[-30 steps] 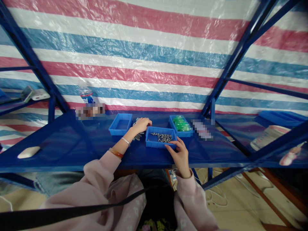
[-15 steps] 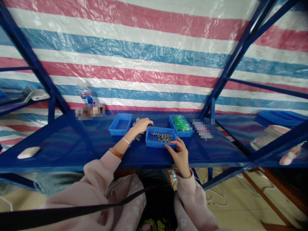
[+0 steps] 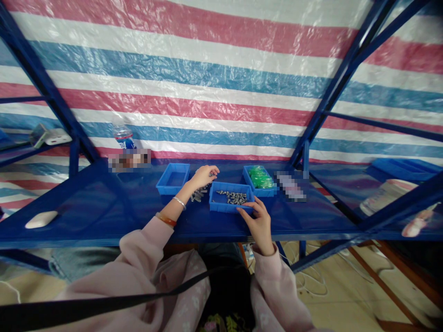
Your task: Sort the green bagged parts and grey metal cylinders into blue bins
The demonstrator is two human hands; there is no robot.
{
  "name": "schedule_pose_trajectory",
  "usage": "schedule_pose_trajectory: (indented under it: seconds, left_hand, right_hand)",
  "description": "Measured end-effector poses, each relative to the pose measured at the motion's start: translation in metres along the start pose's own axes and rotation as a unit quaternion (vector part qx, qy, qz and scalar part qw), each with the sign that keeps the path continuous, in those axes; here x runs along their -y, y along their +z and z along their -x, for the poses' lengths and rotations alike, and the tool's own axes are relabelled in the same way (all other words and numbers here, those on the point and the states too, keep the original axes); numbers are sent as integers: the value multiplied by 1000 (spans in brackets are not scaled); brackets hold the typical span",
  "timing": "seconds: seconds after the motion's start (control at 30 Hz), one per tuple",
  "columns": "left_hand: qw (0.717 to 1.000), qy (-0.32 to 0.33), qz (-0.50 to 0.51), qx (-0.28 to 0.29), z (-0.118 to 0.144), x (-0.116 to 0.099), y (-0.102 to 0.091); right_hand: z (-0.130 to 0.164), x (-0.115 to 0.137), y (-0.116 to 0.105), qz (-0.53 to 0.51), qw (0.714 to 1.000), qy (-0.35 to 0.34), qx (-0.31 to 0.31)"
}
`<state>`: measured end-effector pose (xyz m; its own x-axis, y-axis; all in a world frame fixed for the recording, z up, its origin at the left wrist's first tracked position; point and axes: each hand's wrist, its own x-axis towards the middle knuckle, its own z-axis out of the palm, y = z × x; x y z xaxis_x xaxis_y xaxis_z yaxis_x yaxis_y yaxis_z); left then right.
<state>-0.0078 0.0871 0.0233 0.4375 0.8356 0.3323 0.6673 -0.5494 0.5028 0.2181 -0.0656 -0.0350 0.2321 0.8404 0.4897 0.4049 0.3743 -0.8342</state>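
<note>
My left hand hovers over a pile of small grey metal parts on the table, just behind the front blue bin. Its fingers are curled together, and a bit of grey metal shows between them. With thumb and fingers, my right hand grips the right front corner of that blue bin. Inside the bin lie many small metal parts that look like screws, mostly toward its right side. My left hand and wrist partly cover the loose pile.
A bare blue bin stands at left, and another bin holds green items in clear plastic. A white mouse-shaped object lies far left, and a bottle stands at the back. Blue frame posts flank the table.
My left hand has lifted slightly from the pile, its fingers now curled with grey metal showing between them. My right hand and the bin have stayed put.
</note>
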Motion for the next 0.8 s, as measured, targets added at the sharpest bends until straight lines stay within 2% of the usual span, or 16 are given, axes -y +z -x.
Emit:
schedule_pose_trajectory:
  seconds: [0.13,0.23,0.37,0.53,0.8]
  left_hand:
    - [989,0,144,-37,-1,-5,-9]
    - [973,3,230,0,-1,-9,-13]
    - [945,-9,318,78,1,-14,-14]
    - [925,-11,347,153,4,-22,-17]
    - [911,-11,358,204,8,-25,-23]
  right_hand:
    - [0,-1,0,1,1000,-7,-4]
    - [0,-1,0,8,1000,-5,-4]
    - [0,-1,0,9,1000,-6,-1]
    - [0,-1,0,9,1000,-7,-2]
    - [0,-1,0,-2,1000,-5,-1]
